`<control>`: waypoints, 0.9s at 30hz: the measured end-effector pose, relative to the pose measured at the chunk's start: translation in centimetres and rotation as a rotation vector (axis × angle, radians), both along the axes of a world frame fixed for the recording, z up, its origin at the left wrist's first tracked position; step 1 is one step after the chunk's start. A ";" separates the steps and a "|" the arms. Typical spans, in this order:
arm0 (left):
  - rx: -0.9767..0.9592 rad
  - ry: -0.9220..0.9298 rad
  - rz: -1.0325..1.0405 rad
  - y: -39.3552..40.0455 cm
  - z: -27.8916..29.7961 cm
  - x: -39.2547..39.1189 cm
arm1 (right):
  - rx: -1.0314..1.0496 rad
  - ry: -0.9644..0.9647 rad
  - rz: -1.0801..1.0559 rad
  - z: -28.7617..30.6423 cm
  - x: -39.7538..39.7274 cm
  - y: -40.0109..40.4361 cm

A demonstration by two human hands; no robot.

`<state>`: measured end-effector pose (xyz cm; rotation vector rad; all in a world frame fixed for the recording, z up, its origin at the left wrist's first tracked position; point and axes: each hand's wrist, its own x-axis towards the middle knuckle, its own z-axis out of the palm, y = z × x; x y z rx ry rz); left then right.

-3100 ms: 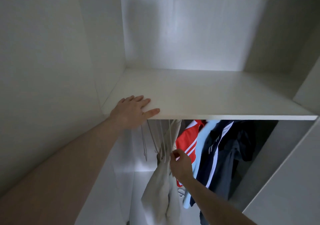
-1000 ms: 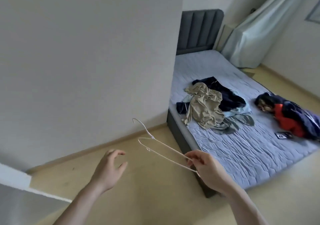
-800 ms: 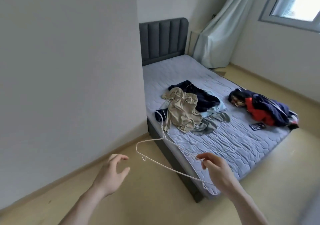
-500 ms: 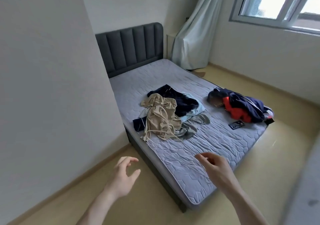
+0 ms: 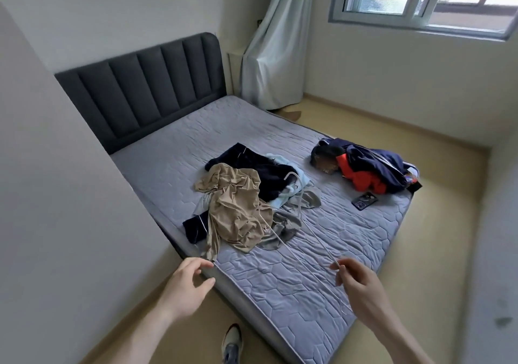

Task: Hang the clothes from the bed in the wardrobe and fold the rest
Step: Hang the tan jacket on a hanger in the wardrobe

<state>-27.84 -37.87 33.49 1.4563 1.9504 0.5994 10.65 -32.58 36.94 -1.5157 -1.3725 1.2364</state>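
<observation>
Right hand [image 5: 361, 285] pinches one thin white wire hanger [image 5: 301, 225], frame centre; left hand [image 5: 188, 285] loosely curled, empty. Two crumpled clothes piles: tan-topped pile [image 5: 238, 209] mid-frame, navy-red pile [image 5: 370, 167] right, on quilted grey bed [image 5: 280, 279].

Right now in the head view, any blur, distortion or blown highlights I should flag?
Head view: wide-angle bend is strong, so the window frame and wall edges curve; outdoor panes are blown out; daylight is soft, with no hard shadows on the bed; the thin white hanger in the right hand smears faintly against the mattress; the left hand is reasonably sharp.
</observation>
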 end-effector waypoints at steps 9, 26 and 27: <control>-0.314 0.016 -0.154 23.0 -10.8 -8.3 | -0.177 -0.110 -0.224 -7.8 -9.6 14.1; -0.738 0.280 -0.377 43.7 -41.0 -11.6 | -0.377 -0.107 -0.354 -28.6 -16.7 27.4; -0.759 0.274 -0.374 44.0 -42.6 -11.2 | -0.378 -0.116 -0.357 -29.8 -16.9 27.5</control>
